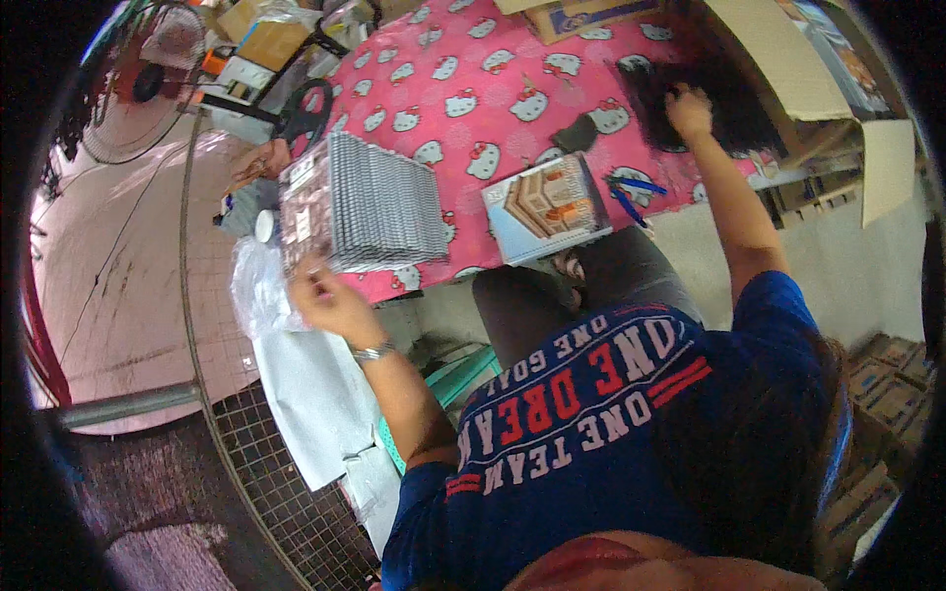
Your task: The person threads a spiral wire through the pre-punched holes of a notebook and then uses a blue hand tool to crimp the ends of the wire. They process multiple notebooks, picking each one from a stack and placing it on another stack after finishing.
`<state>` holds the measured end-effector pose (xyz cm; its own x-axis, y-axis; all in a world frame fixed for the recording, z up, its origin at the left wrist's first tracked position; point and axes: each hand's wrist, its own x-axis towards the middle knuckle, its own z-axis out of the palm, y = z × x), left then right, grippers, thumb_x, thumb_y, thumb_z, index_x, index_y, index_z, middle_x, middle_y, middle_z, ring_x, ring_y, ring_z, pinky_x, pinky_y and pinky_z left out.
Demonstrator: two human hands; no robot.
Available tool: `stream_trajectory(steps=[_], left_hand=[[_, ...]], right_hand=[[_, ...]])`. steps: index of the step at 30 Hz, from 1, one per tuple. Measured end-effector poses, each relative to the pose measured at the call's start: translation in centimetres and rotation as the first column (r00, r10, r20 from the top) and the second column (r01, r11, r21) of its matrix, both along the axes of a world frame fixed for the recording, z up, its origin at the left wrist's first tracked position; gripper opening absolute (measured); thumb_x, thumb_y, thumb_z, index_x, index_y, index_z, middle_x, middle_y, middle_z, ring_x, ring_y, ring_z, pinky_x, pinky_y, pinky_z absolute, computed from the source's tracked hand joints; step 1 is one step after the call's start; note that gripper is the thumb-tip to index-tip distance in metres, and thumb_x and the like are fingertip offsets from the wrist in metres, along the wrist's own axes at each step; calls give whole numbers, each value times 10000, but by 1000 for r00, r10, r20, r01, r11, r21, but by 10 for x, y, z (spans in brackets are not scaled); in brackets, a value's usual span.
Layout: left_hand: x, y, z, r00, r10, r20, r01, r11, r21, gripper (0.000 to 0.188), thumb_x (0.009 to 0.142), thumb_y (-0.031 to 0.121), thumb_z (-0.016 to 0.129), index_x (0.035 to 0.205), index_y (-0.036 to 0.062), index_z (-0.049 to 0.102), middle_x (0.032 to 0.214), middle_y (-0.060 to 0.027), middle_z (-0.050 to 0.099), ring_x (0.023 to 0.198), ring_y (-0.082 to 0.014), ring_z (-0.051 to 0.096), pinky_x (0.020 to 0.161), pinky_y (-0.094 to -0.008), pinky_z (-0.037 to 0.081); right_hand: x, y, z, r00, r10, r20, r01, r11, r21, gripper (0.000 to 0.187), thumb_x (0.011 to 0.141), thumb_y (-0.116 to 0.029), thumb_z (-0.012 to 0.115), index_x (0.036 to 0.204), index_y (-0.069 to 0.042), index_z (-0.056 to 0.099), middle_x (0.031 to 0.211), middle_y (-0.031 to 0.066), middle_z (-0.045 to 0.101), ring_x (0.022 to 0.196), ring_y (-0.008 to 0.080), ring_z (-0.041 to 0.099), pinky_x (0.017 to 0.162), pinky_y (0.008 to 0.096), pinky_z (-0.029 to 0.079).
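Note:
My left hand (pixel 335 303) is at the front left corner of a tall stack of spiral-bound books (pixel 384 202) with metal wire bindings. Its fingers are bent and smeared by motion, and any grip is hidden. Out to the right, my right hand (pixel 692 110) reaches onto a dark pile of thin black pieces (pixel 724 94), too blurred to name. Its fingers curl down closed into the pile. A single book with a building on its cover (pixel 548 209) lies on the table before me. Blue-handled pliers (pixel 636 187) rest beside it, near a small dark block (pixel 575 134).
The table has a pink cartoon-cat cloth (pixel 473 74). An open cardboard box (pixel 778 59) stands at the right, another carton (pixel 591 18) at the far edge. A pair of black-handled scissors (pixel 307 110) and a clear plastic bag (pixel 258 286) lie left. A fan (pixel 148 84) stands far left.

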<state>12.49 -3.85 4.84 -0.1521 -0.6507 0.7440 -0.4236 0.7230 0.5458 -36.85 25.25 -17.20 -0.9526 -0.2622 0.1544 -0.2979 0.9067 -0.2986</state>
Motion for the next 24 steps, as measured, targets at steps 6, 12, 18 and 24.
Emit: stream_trajectory(steps=[6, 12, 18, 24], left_hand=[[-86, 113, -108, 438, -719, 540, 689, 654, 312, 308, 794, 194, 701, 1065, 61, 641, 1201, -98, 599, 1084, -314, 555, 958, -406, 436], [-120, 122, -145, 167, -581, 796, 669, 660, 342, 434, 782, 202, 682, 1187, 91, 571, 1276, -68, 546, 1108, -297, 550, 881, -405, 492], [-118, 103, -136, 142, -670, 729, 678, 602, 422, 303, 815, 235, 608, 1100, 132, 622, 1023, -104, 660, 894, -298, 640, 751, -393, 531], [-128, 80, -70, 277, -618, 735, 603, 708, 368, 277, 819, 169, 572, 1083, 94, 608, 937, -154, 654, 833, -348, 628, 721, -449, 507]], right_hand=[[25, -10, 34, 996, -56, 76, 50, 996, 78, 420, 860, -344, 602, 1203, -103, 580, 1311, 172, 482, 1180, 384, 511, 917, 498, 469], [3, 8, 7, 998, 24, 56, -29, 996, 85, 300, 867, -217, 586, 1110, -41, 594, 1141, 224, 601, 1048, 404, 606, 880, 478, 505], [4, -3, 24, 989, -12, 146, 10, 1000, 16, 240, 862, -116, 512, 1018, -32, 673, 1064, 224, 660, 1006, 383, 642, 862, 466, 527], [14, -10, 30, 989, -53, 136, 46, 998, 51, 243, 858, -121, 532, 1027, -30, 681, 1112, 223, 648, 1061, 362, 627, 881, 431, 526]])
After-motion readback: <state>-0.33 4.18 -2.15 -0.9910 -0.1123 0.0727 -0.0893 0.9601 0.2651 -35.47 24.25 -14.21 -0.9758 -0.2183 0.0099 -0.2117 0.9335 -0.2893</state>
